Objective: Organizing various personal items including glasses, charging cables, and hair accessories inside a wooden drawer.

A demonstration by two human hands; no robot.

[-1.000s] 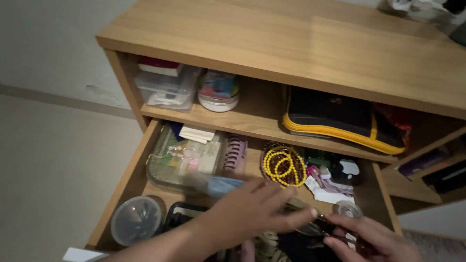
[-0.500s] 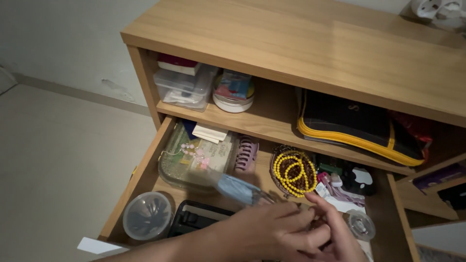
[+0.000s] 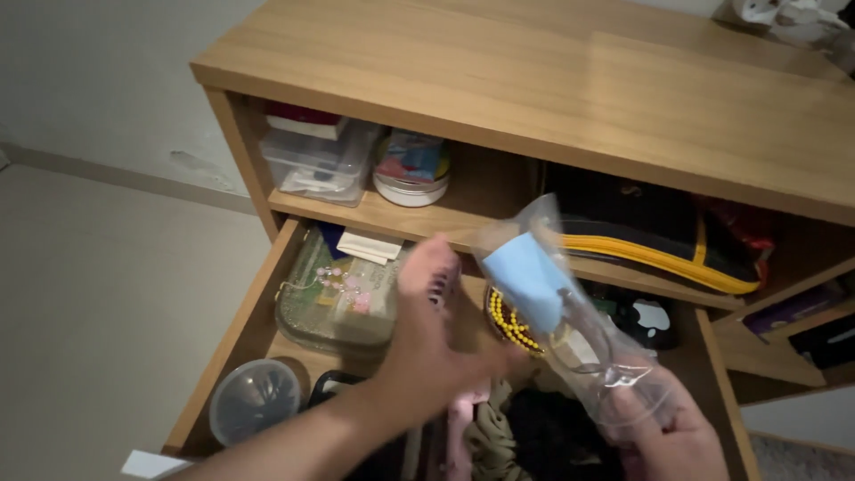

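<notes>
My right hand (image 3: 668, 432) holds a clear plastic bag (image 3: 561, 312) by its lower end, lifted above the open wooden drawer (image 3: 245, 330). A light blue piece sits inside the bag's upper part. My left hand (image 3: 436, 343) hovers just left of the bag with fingers spread, holding nothing, over the drawer's middle. Beneath the hands lie a yellow bead string (image 3: 506, 321), a clear pouch (image 3: 338, 298) with small trinkets, and some cloth items (image 3: 499, 436).
A round clear lidded container (image 3: 254, 401) sits in the drawer's front left corner. The shelf above holds a clear plastic box (image 3: 316, 165), a round tin (image 3: 411, 169) and a black case with yellow trim (image 3: 659, 245). The wooden cabinet top (image 3: 534, 80) spans the view.
The bag has come up out of the drawer in my right hand. My left hand has let go and opened. The view has shifted closer to the cabinet.
</notes>
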